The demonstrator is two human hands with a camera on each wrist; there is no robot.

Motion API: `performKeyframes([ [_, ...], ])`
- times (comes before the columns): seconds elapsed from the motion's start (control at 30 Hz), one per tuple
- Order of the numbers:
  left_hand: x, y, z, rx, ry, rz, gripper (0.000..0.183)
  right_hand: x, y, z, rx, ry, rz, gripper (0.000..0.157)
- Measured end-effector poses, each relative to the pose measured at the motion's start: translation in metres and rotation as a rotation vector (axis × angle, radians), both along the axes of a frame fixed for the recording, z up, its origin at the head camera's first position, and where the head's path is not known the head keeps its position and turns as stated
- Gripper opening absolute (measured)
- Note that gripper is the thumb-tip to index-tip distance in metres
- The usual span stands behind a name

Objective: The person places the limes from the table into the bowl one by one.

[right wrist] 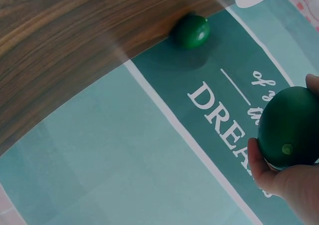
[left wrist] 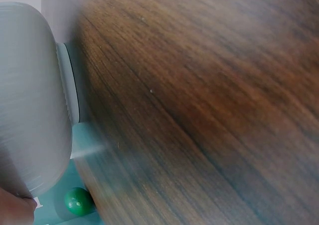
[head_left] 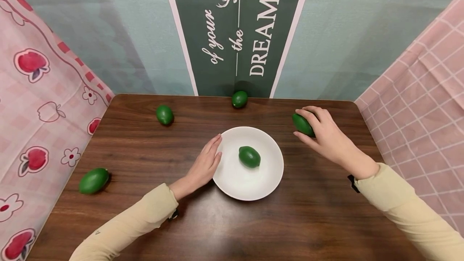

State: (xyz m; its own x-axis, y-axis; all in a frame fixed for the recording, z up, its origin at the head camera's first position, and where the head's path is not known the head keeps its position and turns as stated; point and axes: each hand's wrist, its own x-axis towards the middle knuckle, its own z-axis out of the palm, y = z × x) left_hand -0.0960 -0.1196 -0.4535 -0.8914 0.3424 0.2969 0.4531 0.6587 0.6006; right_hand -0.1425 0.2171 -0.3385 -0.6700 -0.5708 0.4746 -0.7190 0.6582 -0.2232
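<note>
A white plate with a raised rim stands mid-table, and one green lime lies in it. Along the plate's left rim rests my left hand, its fingers fairly straight and close together. In the left wrist view the plate's outer side fills the left part, with a fingertip at its lower edge. To the right of the plate, my right hand holds another lime between thumb and fingers. The right wrist view shows this lime in the fingers, its small stem scar facing the camera.
Another lime sits at the table's back edge, behind the plate. Two more limes stand to the left, one farther back and one nearer. Cloth hangings enclose the wooden table at the back and both sides.
</note>
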Motion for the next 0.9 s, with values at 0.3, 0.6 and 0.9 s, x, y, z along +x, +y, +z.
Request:
performKeyframes([
  [0.3,0.0,0.0,0.0,-0.006,-0.007,0.003,0.044,0.006,-0.005,0.002,0.002,0.008,0.023,0.051],
  [0.6,0.0,0.0,0.0,-0.002,-0.009,0.005,0.044,0.012,-0.013,0.004,0.025,-0.025,0.029,0.053],
  [0.9,0.0,0.0,0.0,0.0,-0.007,0.004,0.044,0.016,-0.017,0.003,0.031,-0.034,0.038,0.052],
])
